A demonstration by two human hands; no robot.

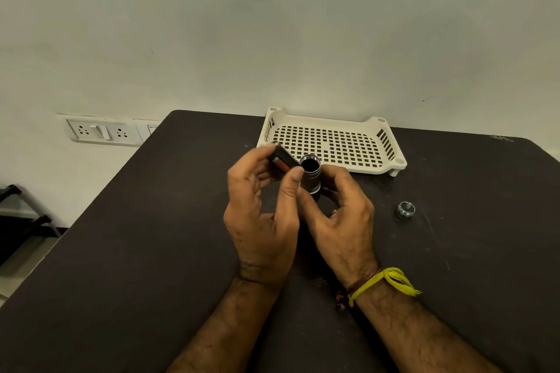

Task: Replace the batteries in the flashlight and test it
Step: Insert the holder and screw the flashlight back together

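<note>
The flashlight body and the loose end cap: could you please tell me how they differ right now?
The flashlight body is held upright in the right hand, above the table; the end cap lies alone on the table, to the right. The flashlight body is a taller tube with an open, dark mouth; the end cap is a short, squat piece. Both look like shiny silver metal.
</note>
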